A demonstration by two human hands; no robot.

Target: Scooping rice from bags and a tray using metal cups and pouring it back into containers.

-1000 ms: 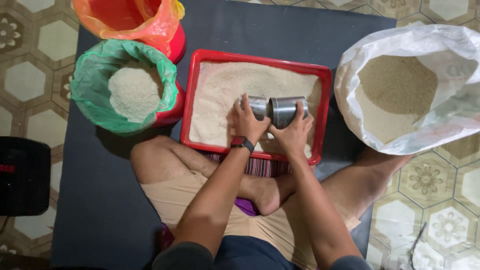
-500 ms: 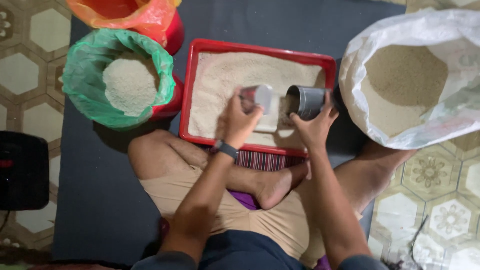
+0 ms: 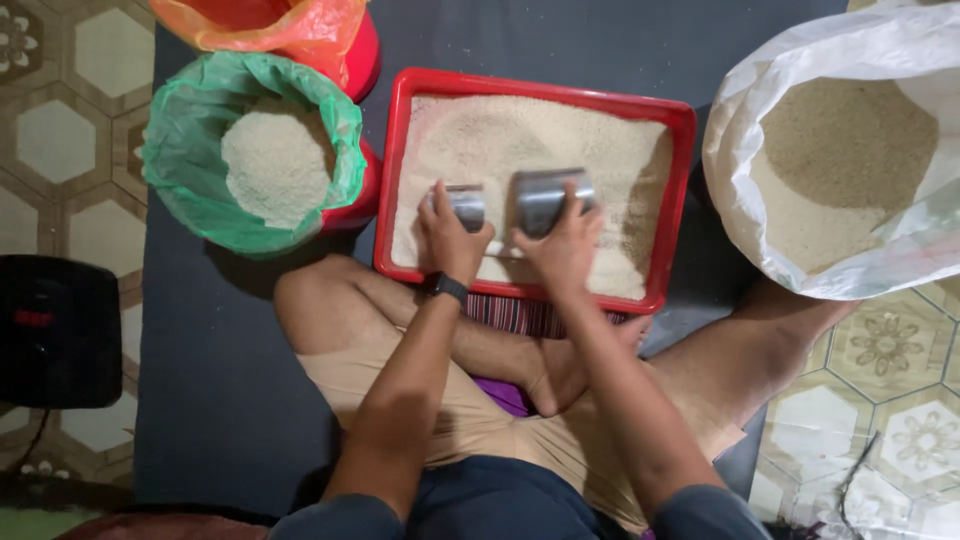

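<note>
Two hands held two metal cups side by side over the grain in a red tray.

Half a second earlier the cups had been apart, the right one at the tray's right edge; now the left hand [image 3: 452, 238] gripped the smaller cup [image 3: 463, 205] and the right hand [image 3: 562, 248] gripped the larger cup [image 3: 548, 198], both lying on the pale grain near the front of the tray [image 3: 684, 190]. There were two cups, one tray, two lined buckets and one sack. A green-lined bucket [image 3: 190, 190] of white grain stood just left of the tray, an orange-lined bucket [image 3: 300, 35] behind it, and an open white sack [image 3: 800, 60] of browner grain to the right. The person sat cross-legged on a dark mat [image 3: 220, 380] over a patterned tile floor [image 3: 60, 140], with a black box [image 3: 55, 330] at the left.
</note>
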